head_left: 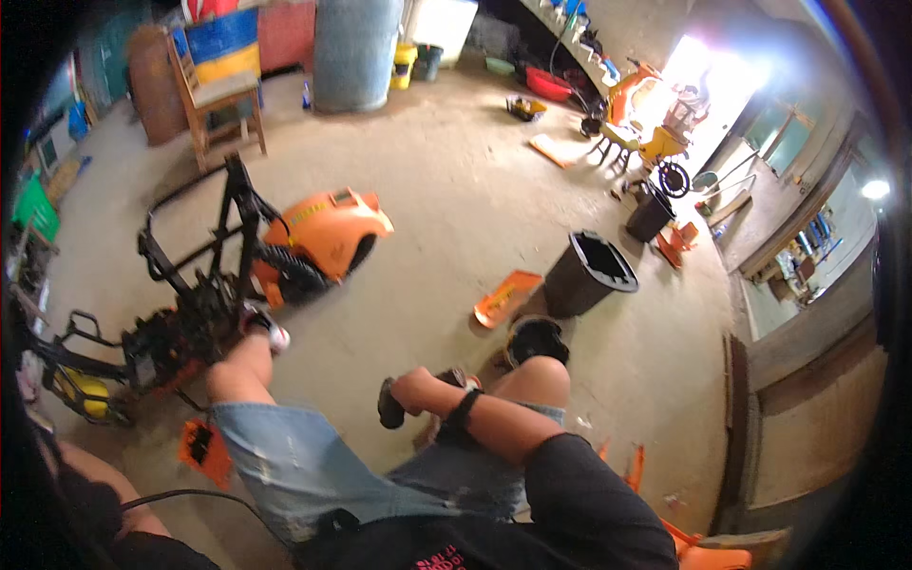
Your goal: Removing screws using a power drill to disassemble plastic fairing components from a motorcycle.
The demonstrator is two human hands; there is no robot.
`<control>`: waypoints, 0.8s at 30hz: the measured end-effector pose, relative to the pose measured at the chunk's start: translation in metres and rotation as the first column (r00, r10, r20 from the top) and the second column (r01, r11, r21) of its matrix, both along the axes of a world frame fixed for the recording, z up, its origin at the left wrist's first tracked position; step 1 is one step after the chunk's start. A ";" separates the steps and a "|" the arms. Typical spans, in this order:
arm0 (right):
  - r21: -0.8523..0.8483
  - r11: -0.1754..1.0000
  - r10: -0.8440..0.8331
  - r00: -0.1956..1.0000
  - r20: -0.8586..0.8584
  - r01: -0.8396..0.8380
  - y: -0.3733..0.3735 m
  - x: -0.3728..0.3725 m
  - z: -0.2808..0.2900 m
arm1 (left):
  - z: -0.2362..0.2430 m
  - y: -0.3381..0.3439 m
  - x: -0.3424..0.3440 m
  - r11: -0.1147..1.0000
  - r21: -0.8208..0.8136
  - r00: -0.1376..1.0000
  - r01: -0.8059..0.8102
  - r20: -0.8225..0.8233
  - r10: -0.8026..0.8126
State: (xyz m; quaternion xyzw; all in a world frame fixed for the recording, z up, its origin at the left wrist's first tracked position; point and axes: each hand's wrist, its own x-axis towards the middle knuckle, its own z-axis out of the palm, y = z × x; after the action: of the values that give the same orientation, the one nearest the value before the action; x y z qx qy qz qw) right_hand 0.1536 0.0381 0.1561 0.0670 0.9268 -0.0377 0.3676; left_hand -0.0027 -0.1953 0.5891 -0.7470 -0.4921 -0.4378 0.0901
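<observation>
My right hand (412, 390), with a black band at its wrist, is closed around a dark, rounded object (389, 405) between my knees. Its kind I cannot make out. My left forearm (122, 486) runs toward the lower left edge, and its hand does not show. To my left stands a black motorbike frame (211, 249) with an engine (157, 351) low in it. Against the frame rests an orange body panel (328, 231), beside a ribbed black tyre (290, 264). My left foot (271, 330) is next to the frame.
A black bin (584, 275), a black bucket (537, 339) and an orange panel (508, 298) are ahead on the right. Orange parts (205, 448) lie near my left leg. Farther back are a wooden chair (220, 93), a blue barrel (356, 57) and a yellow-orange scooter (638, 95).
</observation>
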 end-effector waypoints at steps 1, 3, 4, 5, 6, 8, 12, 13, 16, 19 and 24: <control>-0.044 0.999 -0.008 0.994 -0.109 0.003 0.002 0.002 0.012 | 0.006 -0.005 -0.001 1.000 0.024 0.998 -0.017 0.053 0.016; -0.119 0.987 -0.139 0.959 -0.246 0.113 0.006 0.004 0.040 | 0.012 -0.013 -0.004 0.998 0.029 0.981 -0.051 0.187 0.045; -0.191 0.967 -0.225 0.924 -0.308 0.171 0.008 0.005 0.055 | 0.008 -0.015 -0.006 0.998 0.001 0.965 -0.063 0.257 0.061; -0.224 0.940 -0.317 0.902 -0.295 0.257 0.010 0.004 0.069 | 0.000 -0.013 -0.009 0.996 0.003 0.915 -0.093 0.394 0.084; -0.239 0.942 -0.305 0.895 -0.326 0.234 0.012 0.005 0.081 | -0.014 -0.009 -0.011 0.990 -0.128 0.899 -0.065 0.424 0.113; -0.482 0.818 -0.550 0.673 -0.494 0.314 0.020 0.014 0.103 | -0.052 0.004 -0.017 0.966 -0.257 0.831 -0.008 0.536 0.149; -0.758 0.637 -0.738 0.393 -0.549 0.136 0.042 0.025 0.139 | -0.144 0.050 -0.030 0.764 -0.644 0.647 0.037 0.598 0.473; -0.846 0.521 -0.824 0.328 -0.463 0.114 0.044 0.026 0.145 | -0.164 0.065 -0.035 0.740 -0.665 0.601 0.102 0.634 0.487; -0.956 0.285 -0.926 0.236 -0.295 -0.075 0.048 0.023 0.162 | -0.213 0.118 -0.045 0.675 -0.694 0.350 0.252 0.715 0.605; -0.956 -0.019 -0.968 0.244 -0.055 -0.291 0.046 0.023 0.170 | -0.245 0.174 -0.045 0.720 -0.534 0.064 0.443 0.820 0.569; -0.816 -0.403 -0.901 0.333 0.277 -0.414 0.050 0.032 0.170 | -0.269 0.240 -0.020 0.786 -0.106 -0.175 0.609 0.949 0.263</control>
State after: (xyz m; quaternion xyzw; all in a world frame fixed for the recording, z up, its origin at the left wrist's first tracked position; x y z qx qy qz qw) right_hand 0.1854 0.0879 0.3261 0.0776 0.4092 -0.8737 -0.2513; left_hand -0.0226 0.0446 0.3204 -0.1992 -0.3640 -0.6831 -0.6010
